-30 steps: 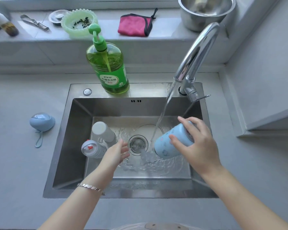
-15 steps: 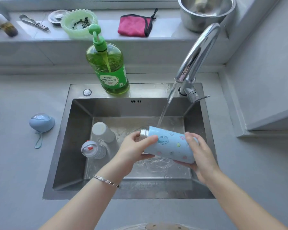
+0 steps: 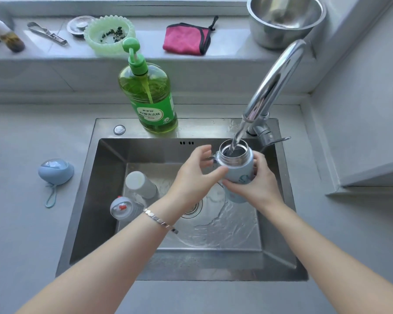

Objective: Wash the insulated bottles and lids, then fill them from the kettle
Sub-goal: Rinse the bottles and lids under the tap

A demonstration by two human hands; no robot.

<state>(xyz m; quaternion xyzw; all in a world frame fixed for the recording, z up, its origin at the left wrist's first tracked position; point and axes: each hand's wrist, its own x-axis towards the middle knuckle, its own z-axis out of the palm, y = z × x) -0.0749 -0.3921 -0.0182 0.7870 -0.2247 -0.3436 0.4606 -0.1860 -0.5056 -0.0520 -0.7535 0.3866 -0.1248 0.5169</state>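
A light blue insulated bottle [image 3: 239,169] with cartoon prints stands upright over the sink [image 3: 83,200], its open steel mouth under the faucet [image 3: 275,82]. The running stream falls straight into it. My right hand [image 3: 260,185] grips the bottle's body from the right and below. My left hand [image 3: 191,177] holds it from the left, thumb on the side and curled fingers near the neck. A white bottle [image 3: 141,184] lies at the sink's left, touching a grey round piece with a red detail [image 3: 123,208]. A blue lid [image 3: 56,171] with a strap sits on the counter left of the sink.
A green dish soap bottle [image 3: 149,98] stands on the sink's back rim. On the sill behind are a pink cloth [image 3: 186,38], a steel bowl [image 3: 284,19], a green basket [image 3: 109,35] and metal tongs [image 3: 47,34]. Water pools around the drain [image 3: 192,208].
The blue bottle went from lying sideways in both hands to upright and higher, mouth under the stream. Both hands rose with it toward the faucet.
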